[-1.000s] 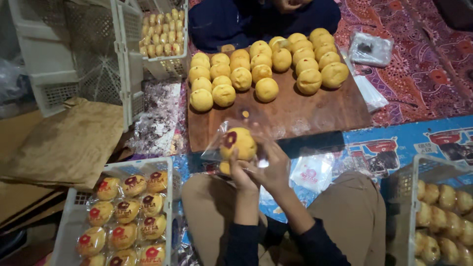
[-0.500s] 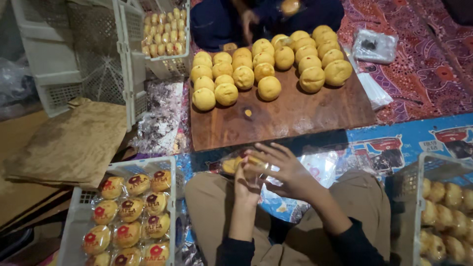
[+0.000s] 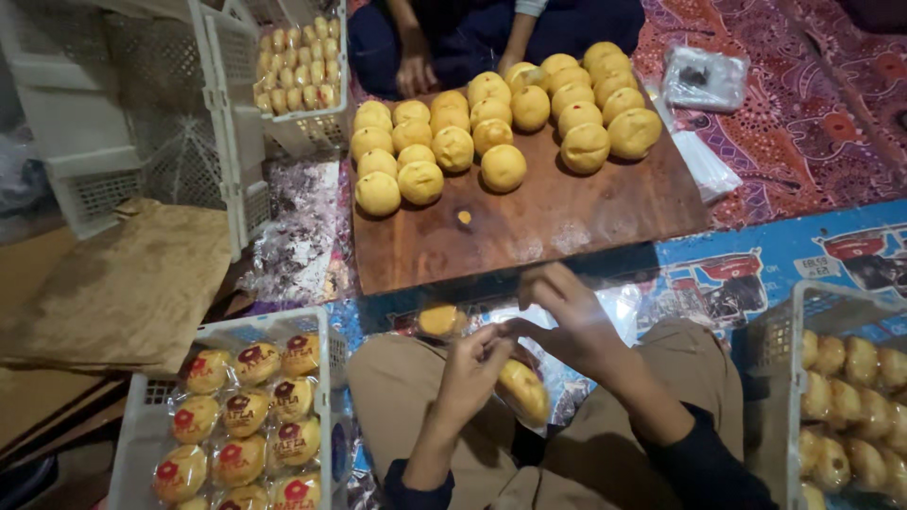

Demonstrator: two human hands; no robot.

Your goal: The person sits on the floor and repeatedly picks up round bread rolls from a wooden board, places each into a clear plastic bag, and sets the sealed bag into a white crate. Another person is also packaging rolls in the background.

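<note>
Both hands meet over the person's lap, and between them sits a round yellow bun in a clear wrapper, resting on the thigh. The left hand has its grip closed on the wrapper's upper edge, fingers curled and pinching the plastic just beside the bun. The right hand comes in from the other side, its fingers bent down onto the same stretch of plastic, so the grip is clenched on the wrapper too; the two hands touch or nearly touch there. Just ahead of the knees a second wrapped bun lies on the floor covering, close to the left hand. Beyond it is a wooden board on the floor, bearing rows of bare yellow buns at its far half, with one small crumb on the bare wood. At the person's left a white plastic crate holds wrapped buns with red labels. At the right, another white crate holds more buns. Across the board sits another person, whose hand rests near the board's far edge.
</note>
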